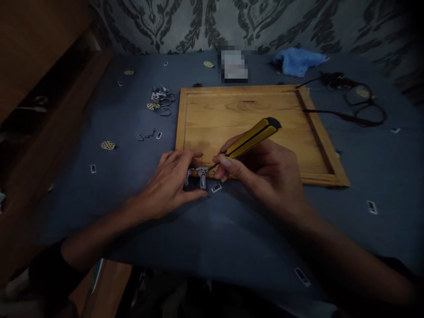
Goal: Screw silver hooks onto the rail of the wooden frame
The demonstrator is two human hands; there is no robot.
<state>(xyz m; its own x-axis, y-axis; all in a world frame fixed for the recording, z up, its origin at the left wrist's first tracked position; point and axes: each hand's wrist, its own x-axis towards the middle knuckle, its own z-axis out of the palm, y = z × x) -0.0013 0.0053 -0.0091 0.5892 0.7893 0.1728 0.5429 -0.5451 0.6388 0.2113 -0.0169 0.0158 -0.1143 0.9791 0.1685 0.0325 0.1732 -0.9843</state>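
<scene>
My right hand point(271, 172) grips a yellow and black screwdriver point(253, 138), tilted with its handle up to the right. The shaft tip meets a small metal latch point(202, 177) at the near left edge of a framed wooden panel point(245, 112). Around that latch, my left hand point(168, 181) steadies it, thumb below and fingers on the panel's frame. Some of the left fingertips are hidden. Whether a screw sits under the tip is too small to tell. Left of the panel lie several more metal latches point(162, 102) with wire loops and a few small screws point(147, 135).
A blue-grey patterned cloth point(205, 238) covers the table. Behind the panel are a blurred-out box point(234, 65) and a blue rag point(298, 61). Eyeglasses point(357, 118) rest partly on the panel's right side. Wooden furniture point(49, 145) borders the left; a patterned wall stands behind.
</scene>
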